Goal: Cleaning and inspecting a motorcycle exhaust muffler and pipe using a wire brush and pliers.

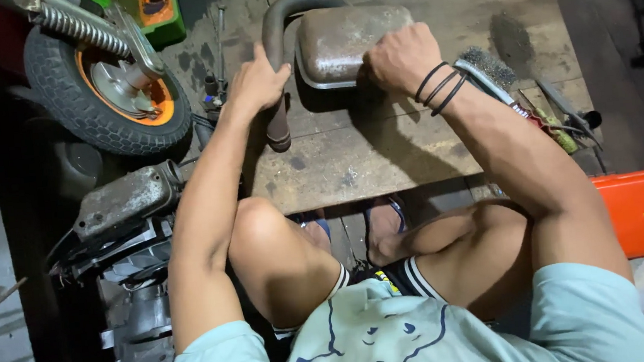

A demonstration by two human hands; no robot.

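The left hand [255,82] was closed around the curved dark pipe [275,61] of a rusty metal muffler [345,41] — the fingers wrapped the tube and the thumb lay over its right side. The pipe bent over above these fingers and joined the muffler body, which sat just to the right of them on a low wooden board [382,152]. Below the fingers the straight end of the pipe pointed toward the person's knee.

The right hand [403,57] pressed against the right end of the muffler body with the fingers curled tight into a fist; I could not tell whether something was held inside it. Black bands circled this wrist.

Just right of the right hand's fingers lay a wire brush [487,73] — touching the board, apart from the muffler. Far left of the left fingers stood a small wheel [100,88] with an orange rim, and below it a grey engine part [126,200].
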